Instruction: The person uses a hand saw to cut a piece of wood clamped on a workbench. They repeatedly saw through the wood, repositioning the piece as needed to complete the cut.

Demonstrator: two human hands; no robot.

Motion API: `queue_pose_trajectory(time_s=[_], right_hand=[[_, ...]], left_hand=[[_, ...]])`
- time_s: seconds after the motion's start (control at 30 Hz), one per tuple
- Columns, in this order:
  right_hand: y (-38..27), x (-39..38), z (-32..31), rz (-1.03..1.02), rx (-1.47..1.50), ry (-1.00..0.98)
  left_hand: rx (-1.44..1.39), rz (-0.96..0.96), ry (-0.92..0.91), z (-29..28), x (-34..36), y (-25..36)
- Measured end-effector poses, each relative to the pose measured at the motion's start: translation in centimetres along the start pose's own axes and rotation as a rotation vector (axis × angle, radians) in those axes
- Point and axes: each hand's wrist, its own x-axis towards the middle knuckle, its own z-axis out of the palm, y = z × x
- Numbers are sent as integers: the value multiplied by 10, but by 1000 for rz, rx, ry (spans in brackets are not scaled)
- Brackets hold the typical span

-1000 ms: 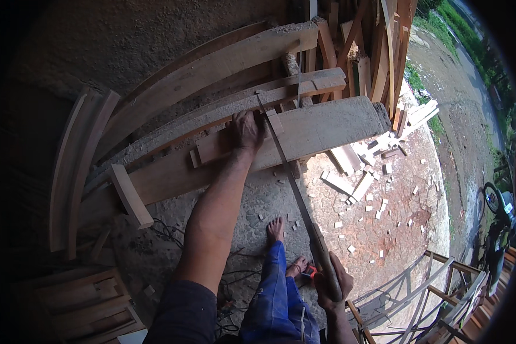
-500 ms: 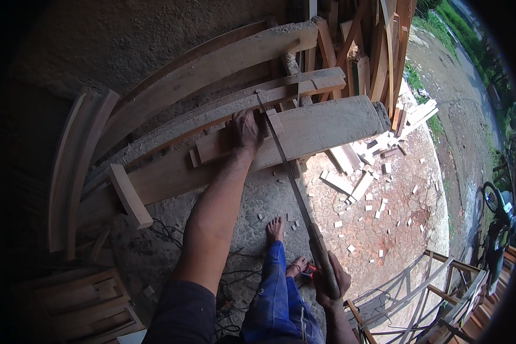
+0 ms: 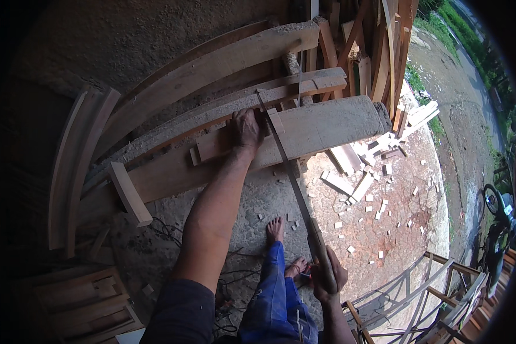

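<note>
My right hand [image 3: 333, 276] is wrapped round the handle of a long handsaw [image 3: 290, 170]. The saw's narrow blade runs up and away to the left, its far part crossing a short wooden strip [image 3: 215, 144]. My left hand [image 3: 248, 132] grips that strip right beside the blade and presses it down on a broad thick plank [image 3: 327, 123]. The strip's short end [image 3: 275, 120] shows just right of the blade. Some left fingertips are hidden behind the strip and the hand itself.
A short board [image 3: 130, 195] leans across the plank's left end. Long beams [image 3: 223, 63] lie beyond, near the wall. Offcuts [image 3: 350, 186] litter the floor at right. Upright boards [image 3: 378, 63] stand at the back. Cables [image 3: 226, 286] lie by my feet. A motorcycle [image 3: 501, 212] stands far right.
My right hand and the saw handle have shifted slightly forward, away from me. My left hand and the wooden strip stay in place.
</note>
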Motion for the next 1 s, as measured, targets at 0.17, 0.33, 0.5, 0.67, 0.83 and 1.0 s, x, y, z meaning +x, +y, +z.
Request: queue_pose_trajectory(time_s=[0.17, 0.33, 0.5, 0.67, 0.83, 1.0], right_hand=[[-11, 142, 66, 104, 68, -90], [15, -35, -15, -17, -321, -83], [15, 16, 15, -111, -127, -26], [-2, 128, 64, 114, 87, -80], [29, -46, -18, -68, -244, -39], [25, 29, 28, 13, -70, -38]], left_hand=[[66, 73, -101, -15, 12, 26], [27, -105, 40, -10, -2, 10], [-6, -44, -61, -8, -1, -3], [105, -15, -190, -22, 10, 34], [47, -175, -39, -2, 1, 12], [9, -56, -49, -3, -5, -8]])
